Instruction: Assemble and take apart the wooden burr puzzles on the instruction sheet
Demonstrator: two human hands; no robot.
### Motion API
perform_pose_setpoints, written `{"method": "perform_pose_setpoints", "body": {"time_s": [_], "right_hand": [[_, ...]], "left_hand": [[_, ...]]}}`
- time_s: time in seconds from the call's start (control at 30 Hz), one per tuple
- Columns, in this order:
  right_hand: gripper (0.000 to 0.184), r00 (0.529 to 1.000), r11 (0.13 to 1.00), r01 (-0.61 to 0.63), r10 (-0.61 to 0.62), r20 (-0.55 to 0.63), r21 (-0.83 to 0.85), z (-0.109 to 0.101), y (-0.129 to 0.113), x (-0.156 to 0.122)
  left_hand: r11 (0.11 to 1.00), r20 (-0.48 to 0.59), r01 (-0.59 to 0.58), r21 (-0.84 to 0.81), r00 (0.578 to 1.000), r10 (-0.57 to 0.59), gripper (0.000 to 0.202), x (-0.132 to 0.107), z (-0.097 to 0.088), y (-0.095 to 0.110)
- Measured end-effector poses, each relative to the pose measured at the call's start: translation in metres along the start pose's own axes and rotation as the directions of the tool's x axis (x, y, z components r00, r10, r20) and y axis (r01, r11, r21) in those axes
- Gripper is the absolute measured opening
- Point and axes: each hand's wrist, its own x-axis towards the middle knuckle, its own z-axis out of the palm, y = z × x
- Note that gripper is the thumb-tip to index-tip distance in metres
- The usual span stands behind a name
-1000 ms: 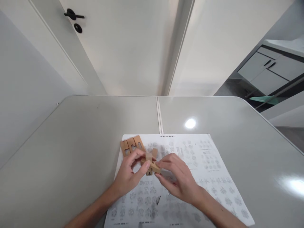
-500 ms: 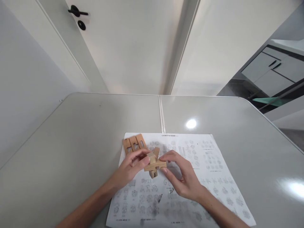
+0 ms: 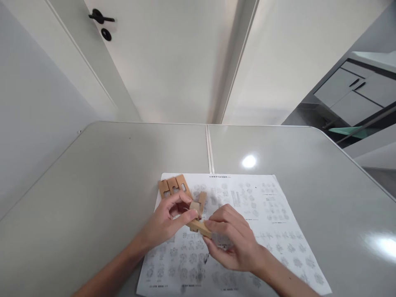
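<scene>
My left hand [image 3: 169, 218] pinches a light wooden puzzle piece [image 3: 194, 207] between thumb and fingertips, its square end facing up. Closed on the near end of a notched wooden puzzle bar [image 3: 198, 227] is my right hand [image 3: 233, 237], thumb below and fingers on top. The bar slants down to the right just under the left thumb. Whether the two pieces touch or interlock, I cannot tell. Behind them shows another wooden piece [image 3: 202, 199], partly hidden by the held ones. Several notched wooden pieces [image 3: 173, 185] lie side by side beyond my left fingers.
A white printed sheet [image 3: 266, 255] with rows of small puzzle drawings lies under my hands. It rests on a pale, glossy table [image 3: 123, 173] with a seam down the middle. A white door [image 3: 167, 57] stands beyond the far edge, and cabinets [image 3: 355, 88] are at the right.
My right hand has moved down and tilted the notched bar from level to slanting. The crossed piece's end marked 3 no longer shows below it. The left hand stays nearly in place.
</scene>
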Motion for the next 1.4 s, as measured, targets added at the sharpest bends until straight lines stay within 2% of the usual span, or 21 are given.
{"method": "perform_pose_setpoints", "body": {"time_s": [0.1,0.3,0.37,0.53,0.77,1.0,1.07,1.13,1.2,1.27,1.33,1.4], "right_hand": [[0.036,0.999,0.997,0.042,-0.042,0.007,-0.058,0.001,-0.001,-0.002],[0.038,0.996,0.989,0.085,-0.085,0.008,-0.119,-0.002,-0.002,-0.001],[0.037,0.996,0.988,0.086,-0.086,0.004,-0.129,-0.002,-0.003,-0.001],[0.036,0.993,0.981,0.116,-0.118,0.000,-0.156,-0.002,-0.007,0.000],[0.035,0.993,0.978,0.120,-0.119,0.015,-0.171,0.001,-0.005,-0.004],[0.030,0.990,0.970,0.139,-0.139,0.013,-0.199,0.001,-0.003,0.000],[0.030,0.987,0.968,0.160,-0.159,0.021,-0.193,0.004,-0.008,0.000],[0.031,0.981,0.966,0.193,-0.190,0.034,-0.170,0.008,-0.013,-0.001],[0.031,0.979,0.970,0.201,-0.197,0.048,-0.135,0.011,-0.016,-0.002],[0.029,0.992,0.988,0.126,-0.124,0.029,-0.092,0.011,-0.015,-0.002],[0.027,0.998,0.997,-0.054,0.053,-0.033,-0.047,0.007,-0.008,0.000],[0.017,0.955,0.960,-0.281,0.280,-0.096,0.009,0.001,0.002,0.003]], "left_hand": [[0.996,-0.104,-0.054,0.068,0.993,0.061,0.027,-0.001,0.001,-0.001],[0.975,-0.274,-0.120,0.188,0.947,0.169,0.024,0.000,0.006,0.000],[0.968,-0.283,-0.100,0.228,0.945,0.165,0.018,0.000,0.006,0.002],[0.949,-0.208,-0.069,0.309,0.968,0.138,0.013,0.002,0.003,0.006],[0.914,-0.327,-0.111,0.390,0.911,0.251,0.027,-0.001,0.003,0.000],[0.916,-0.382,-0.075,0.395,0.893,0.238,0.033,0.000,0.008,-0.001],[0.924,-0.459,-0.028,0.380,0.862,0.215,0.037,0.003,0.002,-0.001],[0.941,-0.557,0.008,0.340,0.807,0.195,0.037,0.007,-0.007,-0.001],[0.953,-0.592,-0.021,0.303,0.779,0.206,0.033,0.008,-0.016,0.000],[0.959,-0.586,-0.059,0.277,0.780,0.217,0.032,0.008,-0.020,-0.001],[0.963,-0.553,-0.074,0.259,0.806,0.210,0.031,0.006,-0.019,-0.002],[0.968,-0.507,-0.075,0.241,0.840,0.192,0.028,0.005,-0.015,-0.004]]}}
